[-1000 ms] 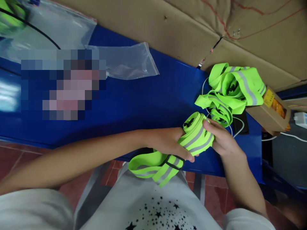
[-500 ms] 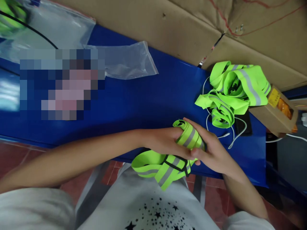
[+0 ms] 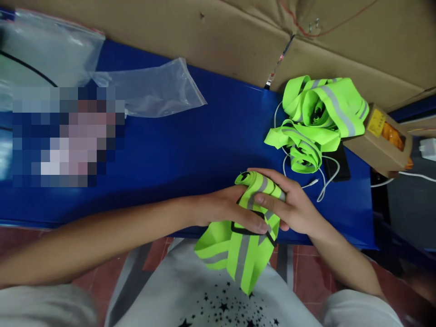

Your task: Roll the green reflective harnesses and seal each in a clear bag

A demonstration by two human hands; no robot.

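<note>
A neon-yellow reflective strap (image 3: 243, 259) with a grey stripe is partly rolled up between my two hands, just over the table's front edge. My left hand (image 3: 228, 206) is closed on it, the thumb lying by a black buckle (image 3: 240, 228). From the other side my right hand (image 3: 289, 202) wraps the roll, thumb on top and fingers behind. Below the buckle a loose loop of the strap hangs in front of the white shirt. Some of the fingers are hidden behind the roll.
More rolled neon straps (image 3: 320, 113) lie at the back right, by a white cable (image 3: 329, 190), a black flat object (image 3: 339, 168) and a cardboard box (image 3: 383, 141). Clear plastic bags (image 3: 156, 91) lie at the left on the blue table (image 3: 204, 145). A pixelated patch hides part of the left side.
My left thumb has moved down by the buckle, and my right thumb now presses on top of the roll. The loose loop hangs lower. The view has shifted slightly right.
</note>
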